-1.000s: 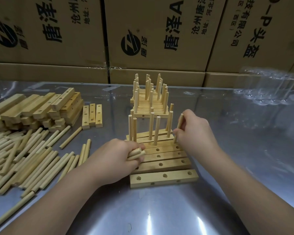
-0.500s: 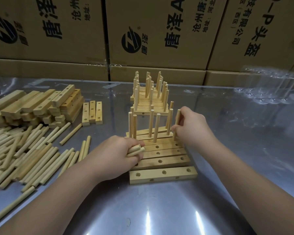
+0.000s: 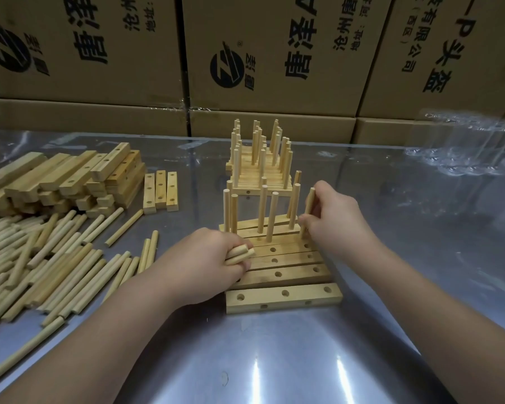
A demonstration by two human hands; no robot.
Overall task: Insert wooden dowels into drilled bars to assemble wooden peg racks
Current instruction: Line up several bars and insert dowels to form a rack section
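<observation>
Steel table [image 3: 274,360]; dowel [image 3: 310,201] between right fingers [image 3: 327,196].

Pale drilled bars [image 3: 283,297] lie side by side mid-bench, the far ones bearing upright dowels [image 3: 271,217], the near ones with open holes. One dowel [image 3: 309,205] stands nearly upright in the right hand [image 3: 333,220]; spare dowels [image 3: 241,255] lie bunched in the left hand [image 3: 204,263].

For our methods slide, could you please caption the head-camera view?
Right hand sets a dowel upright into the row of drilled bars while the left hand grips spare dowels.

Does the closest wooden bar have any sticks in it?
No, the nearest pale wooden drilled bar shows three empty round holes on top.
</observation>
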